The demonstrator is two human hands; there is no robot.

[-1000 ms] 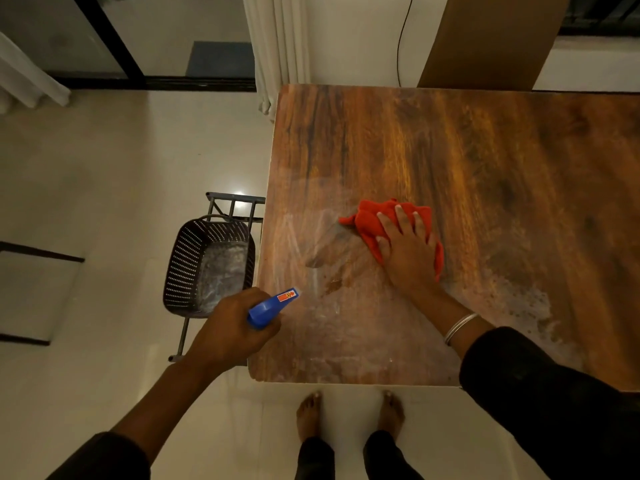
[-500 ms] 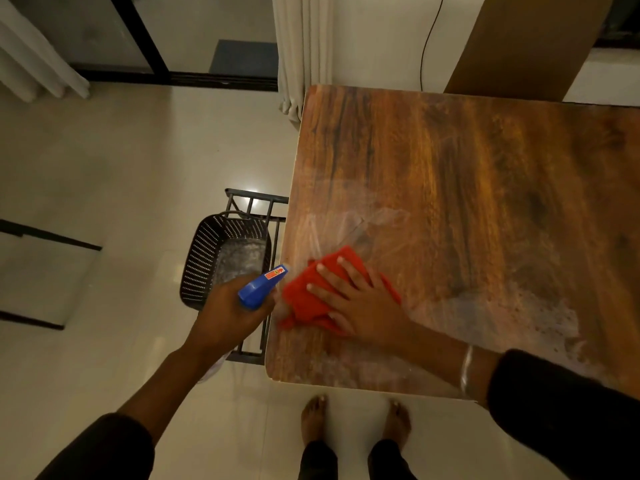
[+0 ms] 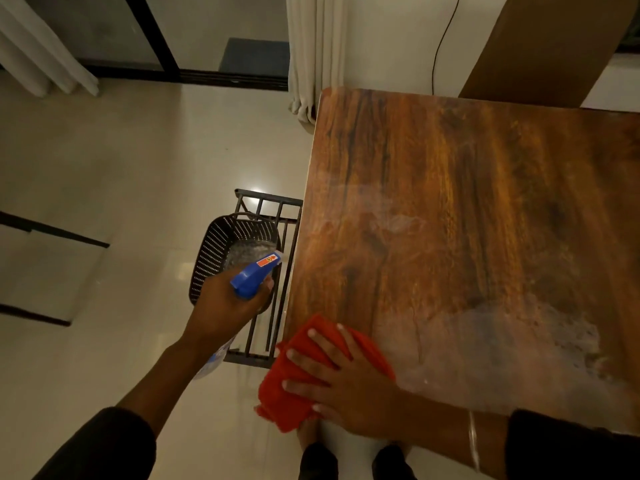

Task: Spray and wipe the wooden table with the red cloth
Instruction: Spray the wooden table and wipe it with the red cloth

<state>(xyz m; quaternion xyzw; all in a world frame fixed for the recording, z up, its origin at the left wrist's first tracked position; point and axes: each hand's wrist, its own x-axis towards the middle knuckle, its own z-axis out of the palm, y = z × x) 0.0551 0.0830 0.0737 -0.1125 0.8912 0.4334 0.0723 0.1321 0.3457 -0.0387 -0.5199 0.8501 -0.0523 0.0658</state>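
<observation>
The wooden table (image 3: 467, 209) fills the right side, with pale wet smears near its front edge. My right hand (image 3: 346, 386) lies flat, fingers spread, on the red cloth (image 3: 294, 400) at the table's near left corner; part of the cloth hangs over the edge. My left hand (image 3: 225, 306) is off the table to the left, gripping a spray bottle with a blue trigger head (image 3: 254, 275) whose nozzle points toward the table. The bottle's clear body shows below my wrist.
A black perforated basket (image 3: 214, 251) sits on a dark metal rack (image 3: 273, 271) beside the table's left edge. A curtain (image 3: 311, 53) hangs at the far corner. A brown board (image 3: 543, 46) leans behind the table. Glossy tiled floor lies to the left.
My right hand has dragged the red cloth from the middle of the table back toward me to the near left corner. My left hand with the sprayer stayed beside the table's left edge.
</observation>
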